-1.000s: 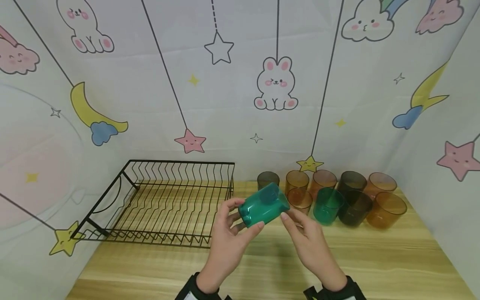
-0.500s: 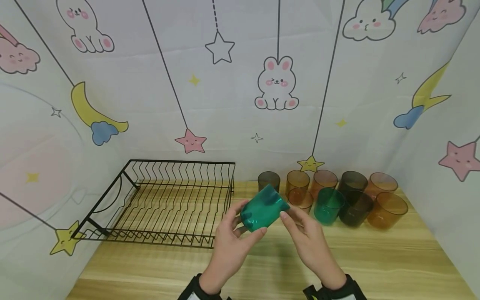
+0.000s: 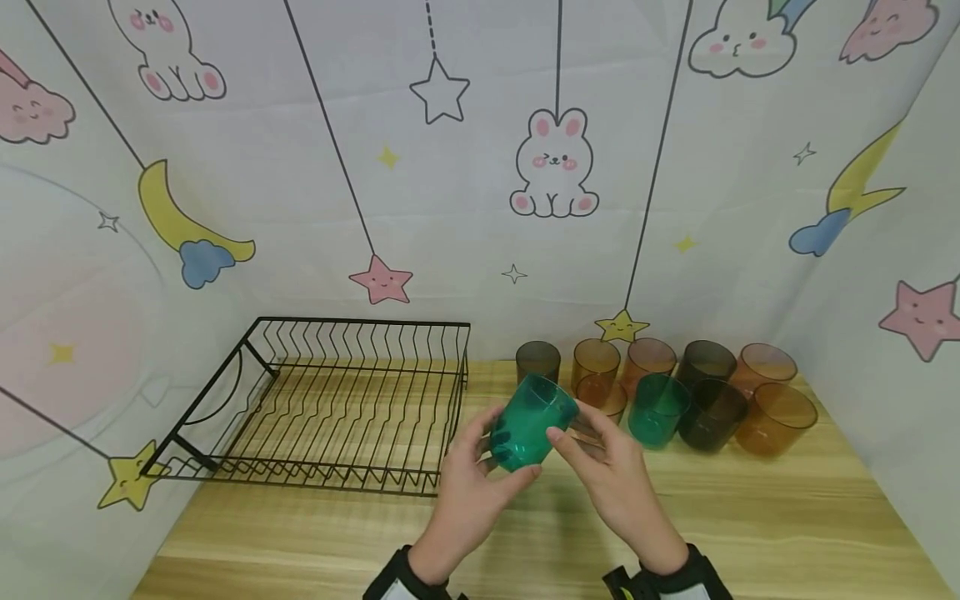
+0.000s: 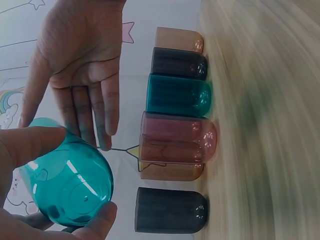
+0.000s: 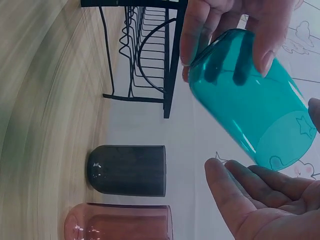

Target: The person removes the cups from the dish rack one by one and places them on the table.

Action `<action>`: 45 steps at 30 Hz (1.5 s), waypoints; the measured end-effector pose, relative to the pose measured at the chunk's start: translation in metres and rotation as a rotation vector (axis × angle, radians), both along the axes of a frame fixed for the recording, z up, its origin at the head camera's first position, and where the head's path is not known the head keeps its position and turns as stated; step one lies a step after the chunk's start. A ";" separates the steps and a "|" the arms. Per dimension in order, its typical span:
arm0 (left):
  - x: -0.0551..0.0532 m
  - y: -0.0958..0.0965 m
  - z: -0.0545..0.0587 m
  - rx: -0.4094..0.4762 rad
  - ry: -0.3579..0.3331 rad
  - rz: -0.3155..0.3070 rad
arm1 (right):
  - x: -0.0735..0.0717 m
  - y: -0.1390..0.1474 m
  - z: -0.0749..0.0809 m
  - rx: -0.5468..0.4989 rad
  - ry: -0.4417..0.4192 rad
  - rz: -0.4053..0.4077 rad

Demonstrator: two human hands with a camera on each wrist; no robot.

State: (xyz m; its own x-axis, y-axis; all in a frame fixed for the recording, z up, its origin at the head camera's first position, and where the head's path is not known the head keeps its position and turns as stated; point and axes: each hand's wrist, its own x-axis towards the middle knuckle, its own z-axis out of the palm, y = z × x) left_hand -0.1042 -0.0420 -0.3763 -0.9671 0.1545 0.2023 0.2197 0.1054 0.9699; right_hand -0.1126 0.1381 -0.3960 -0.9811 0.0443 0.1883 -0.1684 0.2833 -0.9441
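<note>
A translucent teal cup (image 3: 534,423) is held tilted above the table, its mouth toward the upper right in the head view. My left hand (image 3: 476,492) grips it near the base; fingers show dark through the wall in the right wrist view. My right hand (image 3: 611,467) is at the mouth end, its fingers mostly straight. In the right wrist view the right fingertips (image 5: 220,167) lie beside the cup's rim, with the thumb at the rim's other side. The left wrist view shows the cup's round base (image 4: 82,195) between the left thumb and fingers.
A black wire dish rack (image 3: 337,408) stands on the wooden table (image 3: 300,533) at left. Several tinted cups stand in two rows at back right, including another teal cup (image 3: 658,412) and an amber cup (image 3: 776,421). A dark grey cup (image 3: 537,362) stands nearer the rack.
The held cup has turned from lying nearly sideways to more upright, its mouth tipping upward. My left hand has shifted slightly right; the right thumb has moved left along the cup.
</note>
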 end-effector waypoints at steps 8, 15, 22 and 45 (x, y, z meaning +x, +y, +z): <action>-0.019 0.006 -0.045 -0.057 0.022 0.008 | -0.003 -0.007 -0.001 -0.027 -0.034 -0.013; -0.023 0.008 -0.059 -0.165 0.047 0.060 | -0.009 -0.017 -0.010 0.002 0.025 -0.058; -0.024 0.009 -0.067 -0.254 0.039 0.092 | -0.012 -0.023 -0.020 0.060 0.065 -0.109; -0.031 0.004 -0.082 -0.400 0.039 0.121 | -0.035 -0.035 -0.053 0.201 0.098 -0.225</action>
